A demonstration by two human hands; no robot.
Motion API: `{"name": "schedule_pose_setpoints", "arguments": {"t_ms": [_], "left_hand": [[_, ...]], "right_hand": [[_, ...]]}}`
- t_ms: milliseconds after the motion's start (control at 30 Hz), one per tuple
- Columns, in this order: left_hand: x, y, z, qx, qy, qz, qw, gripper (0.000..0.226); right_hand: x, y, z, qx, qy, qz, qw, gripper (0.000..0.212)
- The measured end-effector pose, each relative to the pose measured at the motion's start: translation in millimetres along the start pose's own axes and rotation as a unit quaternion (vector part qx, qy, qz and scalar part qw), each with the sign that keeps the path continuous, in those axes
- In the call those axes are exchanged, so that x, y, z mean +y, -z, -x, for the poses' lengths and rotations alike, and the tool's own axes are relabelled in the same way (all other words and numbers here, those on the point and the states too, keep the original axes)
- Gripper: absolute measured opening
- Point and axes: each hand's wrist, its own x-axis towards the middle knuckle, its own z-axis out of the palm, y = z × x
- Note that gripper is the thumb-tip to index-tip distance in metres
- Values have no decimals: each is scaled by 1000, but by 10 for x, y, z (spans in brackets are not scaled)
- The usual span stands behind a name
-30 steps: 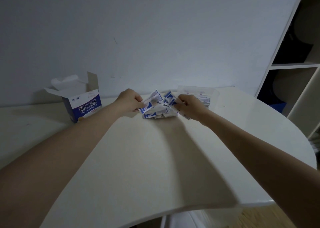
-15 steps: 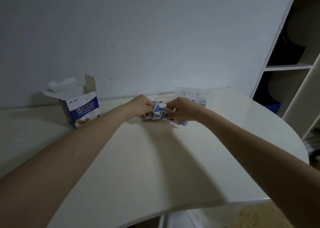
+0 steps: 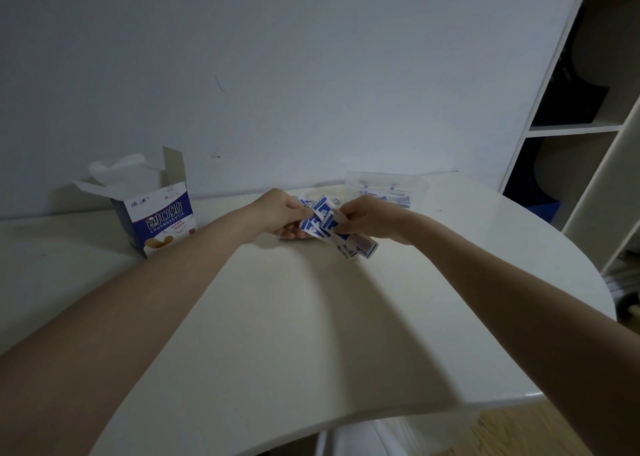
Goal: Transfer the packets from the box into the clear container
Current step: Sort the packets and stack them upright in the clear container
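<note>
Blue-and-white packets (image 3: 323, 221) form a bunch at the middle of the white table (image 3: 311, 317), gripped from both sides. My left hand (image 3: 282, 214) closes on the bunch's left end, my right hand (image 3: 363, 218) on its right end. One long packet (image 3: 356, 247) sticks out under my right hand. The blue-and-white box (image 3: 161, 218) stands open at the back left, flaps up. The clear container (image 3: 386, 187) sits at the back right behind my right hand, with some packets inside.
A grey wall runs right behind the table. A white shelf unit (image 3: 588, 129) stands at the right with dark things in it. The table's curved edge is near me, with wooden floor (image 3: 502, 435) below it.
Both hands have drawn together, gathering the spread packets into one tight bunch between them. The box and the container have not moved.
</note>
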Motion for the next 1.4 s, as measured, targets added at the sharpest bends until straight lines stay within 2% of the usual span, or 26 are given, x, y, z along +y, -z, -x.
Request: {"name": "schedule_pose_setpoints", "arguments": {"t_ms": [67,167,233,300,367,500,600,833,1033,1133,1200,1300,1367,1400], "left_hand": [[8,-3,2,9,15,22,1000,32],[-4,-5,-15,24,18,36,999,39],[-16,-47,19,-6,8,-12,1000,34],[-45,-118,61,-52,-16,-126,991,24],[-76,-188,80,-60,-36,-195,978,11],[-102,-243,64,-32,-64,-188,979,18],[-82,-292,72,-27,-74,-173,982,8],[-53,-373,45,-2,-88,-114,990,9],[-25,-390,66,39,-115,-206,971,20],[-10,-387,114,20,-134,-249,959,16],[38,-331,104,31,-130,-232,964,14],[261,-201,-88,98,-118,-91,984,16],[474,-170,-258,131,-102,9,986,21],[577,-176,-355,154,-92,28,983,24]], "right_hand": [[-9,37,-1,30,22,87,996,26],[-48,51,27,45,59,229,971,27],[-30,-1,36,25,69,249,966,21],[13,-68,29,8,68,237,969,12],[52,-81,47,-4,50,226,973,24],[205,103,69,-24,28,268,963,32],[303,173,97,-44,15,216,975,23],[319,89,66,10,40,185,982,15],[237,62,124,17,61,208,976,17],[238,46,130,2,51,234,971,21],[244,116,128,6,41,205,978,18],[248,422,73,109,38,117,986,15],[260,652,12,188,17,-3,982,7],[269,743,-30,223,-1,-62,973,11]]}}
